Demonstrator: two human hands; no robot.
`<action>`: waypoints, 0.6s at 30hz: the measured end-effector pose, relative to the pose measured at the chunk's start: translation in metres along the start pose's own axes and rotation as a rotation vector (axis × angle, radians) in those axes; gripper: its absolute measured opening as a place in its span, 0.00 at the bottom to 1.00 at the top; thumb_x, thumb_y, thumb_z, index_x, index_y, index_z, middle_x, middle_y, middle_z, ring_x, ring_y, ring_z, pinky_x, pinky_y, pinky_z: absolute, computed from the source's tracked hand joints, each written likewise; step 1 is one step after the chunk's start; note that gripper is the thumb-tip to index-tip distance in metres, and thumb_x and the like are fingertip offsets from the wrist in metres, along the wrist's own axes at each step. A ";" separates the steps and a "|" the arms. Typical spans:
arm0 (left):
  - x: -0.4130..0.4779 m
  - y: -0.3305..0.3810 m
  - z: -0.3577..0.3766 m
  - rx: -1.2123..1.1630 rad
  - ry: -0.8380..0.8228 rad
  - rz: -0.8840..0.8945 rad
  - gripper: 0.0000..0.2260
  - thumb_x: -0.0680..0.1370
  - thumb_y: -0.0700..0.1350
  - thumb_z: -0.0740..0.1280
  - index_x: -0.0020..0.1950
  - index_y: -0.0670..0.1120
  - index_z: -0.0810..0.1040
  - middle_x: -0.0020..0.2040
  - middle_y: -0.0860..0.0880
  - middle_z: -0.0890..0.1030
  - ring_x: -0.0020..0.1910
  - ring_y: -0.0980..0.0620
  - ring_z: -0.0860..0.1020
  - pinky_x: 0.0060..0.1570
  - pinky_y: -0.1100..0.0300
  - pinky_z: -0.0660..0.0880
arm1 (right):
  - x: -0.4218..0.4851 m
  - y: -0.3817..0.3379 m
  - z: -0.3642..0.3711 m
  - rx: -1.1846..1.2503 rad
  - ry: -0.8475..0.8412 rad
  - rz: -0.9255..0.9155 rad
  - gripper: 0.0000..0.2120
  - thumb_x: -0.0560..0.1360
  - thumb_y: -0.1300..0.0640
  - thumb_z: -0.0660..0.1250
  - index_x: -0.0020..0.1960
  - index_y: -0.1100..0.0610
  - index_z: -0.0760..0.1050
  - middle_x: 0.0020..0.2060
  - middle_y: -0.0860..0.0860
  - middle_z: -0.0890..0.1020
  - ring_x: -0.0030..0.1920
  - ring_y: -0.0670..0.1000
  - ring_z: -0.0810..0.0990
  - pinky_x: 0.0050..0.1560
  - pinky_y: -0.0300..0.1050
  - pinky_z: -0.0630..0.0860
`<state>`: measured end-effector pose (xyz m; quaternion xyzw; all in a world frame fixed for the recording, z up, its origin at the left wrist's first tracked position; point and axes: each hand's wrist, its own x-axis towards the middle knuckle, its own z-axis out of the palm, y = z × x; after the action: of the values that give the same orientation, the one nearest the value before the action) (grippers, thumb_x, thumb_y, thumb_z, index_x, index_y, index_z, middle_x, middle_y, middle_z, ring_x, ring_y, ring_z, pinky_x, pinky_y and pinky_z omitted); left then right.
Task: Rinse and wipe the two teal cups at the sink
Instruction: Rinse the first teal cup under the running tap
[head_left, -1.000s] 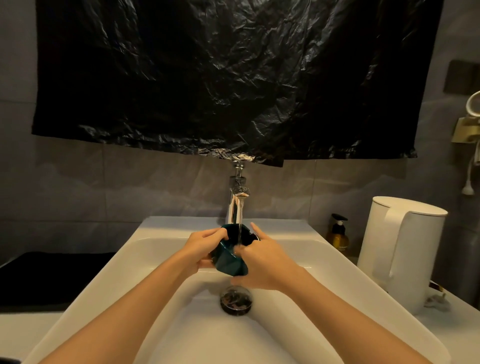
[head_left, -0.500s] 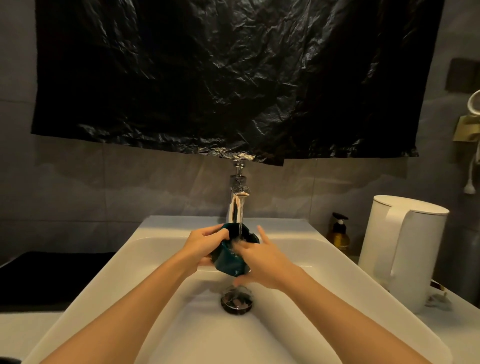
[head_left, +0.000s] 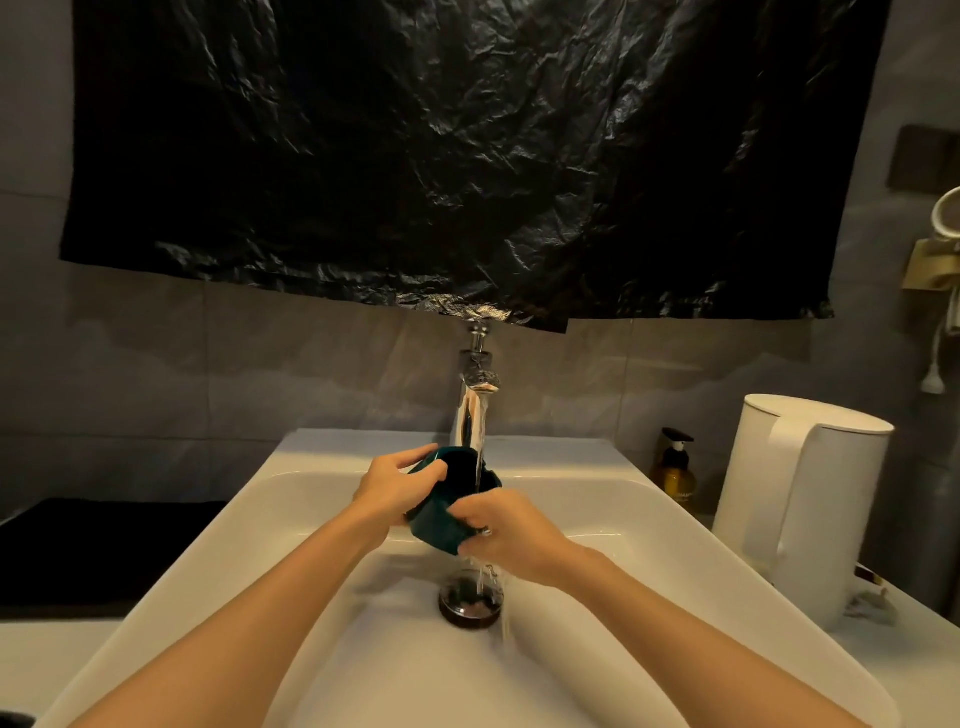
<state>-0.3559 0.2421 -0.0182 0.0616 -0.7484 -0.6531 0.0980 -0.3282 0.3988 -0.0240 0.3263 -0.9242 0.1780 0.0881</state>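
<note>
One teal cup (head_left: 441, 514) in view, held above the drain (head_left: 470, 605) of the white sink (head_left: 597, 499) and tilted, mouth toward the faucet (head_left: 470, 415) at 12 o'clock. Water stream (head_left: 481, 441) falls into the cup and spills down to the drain. Left hand (head_left: 387, 488) grips the rim from 9 o'clock, fingers curled round it. Right hand (head_left: 511, 532) wraps the lower wall from 4 o'clock, fingers curled on it. White kettle (head_left: 800, 499) stands at 3 o'clock of the basin, amber pump bottle (head_left: 674, 475) at 2 o'clock. Black plastic sheet (head_left: 415, 156) hangs above.
</note>
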 end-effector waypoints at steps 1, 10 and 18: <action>0.000 0.001 0.000 0.003 -0.002 0.006 0.16 0.75 0.46 0.69 0.62 0.56 0.78 0.60 0.46 0.78 0.57 0.43 0.76 0.52 0.47 0.79 | 0.000 0.003 -0.002 0.076 0.012 0.015 0.12 0.73 0.66 0.68 0.56 0.62 0.79 0.53 0.57 0.82 0.54 0.56 0.79 0.56 0.50 0.78; 0.000 0.002 0.001 0.009 -0.010 0.045 0.16 0.75 0.47 0.69 0.63 0.57 0.77 0.59 0.47 0.79 0.55 0.45 0.77 0.51 0.48 0.80 | 0.001 0.004 0.004 -0.158 0.083 -0.092 0.13 0.75 0.60 0.68 0.59 0.58 0.77 0.57 0.55 0.80 0.59 0.56 0.76 0.60 0.44 0.72; -0.002 0.005 0.001 -0.107 0.000 0.046 0.15 0.76 0.45 0.67 0.62 0.55 0.78 0.59 0.46 0.79 0.55 0.46 0.77 0.52 0.51 0.79 | 0.006 0.008 -0.002 -0.686 0.053 -0.133 0.10 0.79 0.58 0.64 0.58 0.58 0.76 0.54 0.56 0.82 0.57 0.57 0.78 0.66 0.50 0.71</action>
<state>-0.3540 0.2441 -0.0130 0.0389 -0.7138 -0.6896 0.1161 -0.3375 0.4023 -0.0226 0.3326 -0.9043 -0.1404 0.2279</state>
